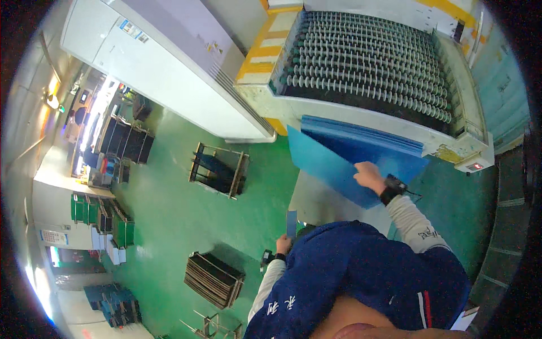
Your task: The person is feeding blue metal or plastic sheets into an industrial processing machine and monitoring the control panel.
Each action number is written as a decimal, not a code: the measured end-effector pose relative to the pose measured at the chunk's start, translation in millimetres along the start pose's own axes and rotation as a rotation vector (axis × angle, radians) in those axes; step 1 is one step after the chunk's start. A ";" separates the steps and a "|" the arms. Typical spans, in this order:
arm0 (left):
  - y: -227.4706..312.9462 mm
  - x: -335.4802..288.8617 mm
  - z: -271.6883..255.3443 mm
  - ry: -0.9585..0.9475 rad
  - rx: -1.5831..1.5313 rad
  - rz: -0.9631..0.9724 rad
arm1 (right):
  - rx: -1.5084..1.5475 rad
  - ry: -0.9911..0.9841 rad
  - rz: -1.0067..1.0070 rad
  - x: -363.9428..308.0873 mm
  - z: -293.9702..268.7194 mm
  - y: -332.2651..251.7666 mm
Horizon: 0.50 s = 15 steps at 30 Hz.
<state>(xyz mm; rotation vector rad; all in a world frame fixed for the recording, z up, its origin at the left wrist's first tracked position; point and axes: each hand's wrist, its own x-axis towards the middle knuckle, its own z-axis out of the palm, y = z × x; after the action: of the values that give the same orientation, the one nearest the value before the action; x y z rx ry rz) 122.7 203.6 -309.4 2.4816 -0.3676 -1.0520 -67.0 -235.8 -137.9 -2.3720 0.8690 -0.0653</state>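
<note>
My right hand (370,176) is closed on the edge of a large thin blue sheet (322,164), which stands tilted. Behind that sheet, several more blue sheets (361,129) lean together against the front of the roller machine (364,107). Low at my left side, my left hand (283,244) is closed round the lower end of a small flat blue-grey strip (291,223) that points upward. A dark band with a small device sits on each wrist.
A pale surface (313,198) lies under the blue sheets. On the green floor to my left stand a rack with dark panels (217,171) and a stack of brown-edged boards (213,278). A tall white cabinet (169,73) adjoins the machine. Dark panels (511,186) line the right side.
</note>
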 end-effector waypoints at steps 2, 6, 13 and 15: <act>-13.5 -2.2 3.7 0.013 -0.038 -0.004 | 0.030 0.027 -0.004 6.2 7.9 -28.9; -20.5 -1.7 9.7 0.008 -0.054 0.046 | 0.033 0.077 -0.110 2.5 -29.9 -45.7; -2.7 -11.2 -3.0 -0.041 -0.155 -0.007 | 0.552 0.202 0.103 -45.0 -169.4 -48.6; -9.2 -4.7 -3.1 -0.027 -0.144 0.053 | 0.762 0.297 0.147 -56.1 -185.2 -36.4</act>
<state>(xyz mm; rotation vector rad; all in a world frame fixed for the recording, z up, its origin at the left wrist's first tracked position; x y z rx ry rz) 122.5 214.3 -308.9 2.3199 -0.3511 -1.0538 -135.1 -277.4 42.1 -1.6001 0.9379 -0.5919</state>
